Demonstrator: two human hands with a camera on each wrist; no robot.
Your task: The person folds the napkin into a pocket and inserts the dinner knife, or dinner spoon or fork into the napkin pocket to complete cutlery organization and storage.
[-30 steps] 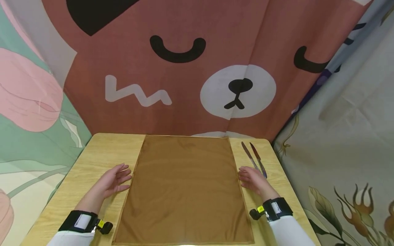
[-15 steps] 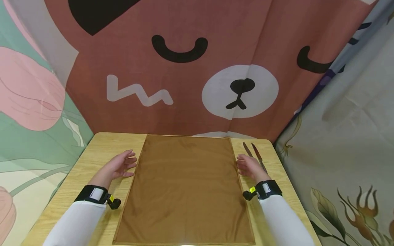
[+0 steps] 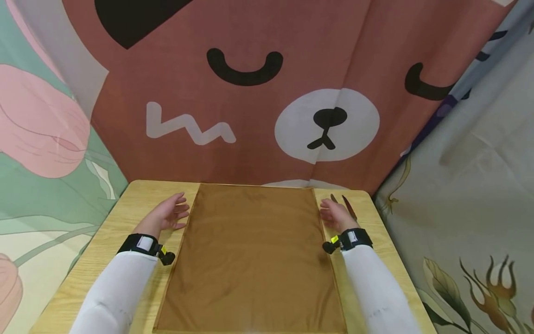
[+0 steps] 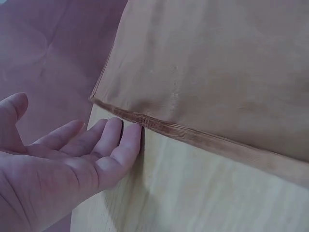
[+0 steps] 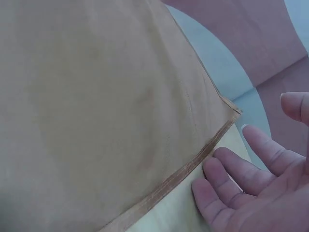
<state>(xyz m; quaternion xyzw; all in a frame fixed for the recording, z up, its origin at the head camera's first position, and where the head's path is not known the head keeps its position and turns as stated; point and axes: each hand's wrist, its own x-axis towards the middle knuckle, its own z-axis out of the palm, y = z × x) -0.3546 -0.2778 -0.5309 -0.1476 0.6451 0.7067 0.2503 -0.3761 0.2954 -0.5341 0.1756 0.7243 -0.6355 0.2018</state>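
Observation:
A brown cloth point(image 3: 250, 260) lies spread flat over the middle of the wooden table, its hemmed side edges running front to back. My left hand point(image 3: 170, 214) is beside its left edge, close to the far corner; in the left wrist view the fingertips point(image 4: 131, 133) come right up to the hem. Along the opposite edge is my right hand point(image 3: 333, 215), palm facing inward, with the fingers point(image 5: 219, 179) relaxed near the hem in the right wrist view. Neither hand holds anything. Two table knives point(image 3: 348, 206) lie beyond the right hand, partly hidden by it.
Light wood table point(image 3: 96, 250) shows on both sides of the cloth. A hanging curtain point(image 3: 187, 157) with a bear print stands right behind the far edge. Patterned fabric hangs at the left point(image 3: 37, 199) and a grey curtain point(image 3: 459, 195) at the right.
Both hands have slid away from the body along the cloth's side edges, toward its far corners. The right hand now covers more of the knives. The cloth stays flat.

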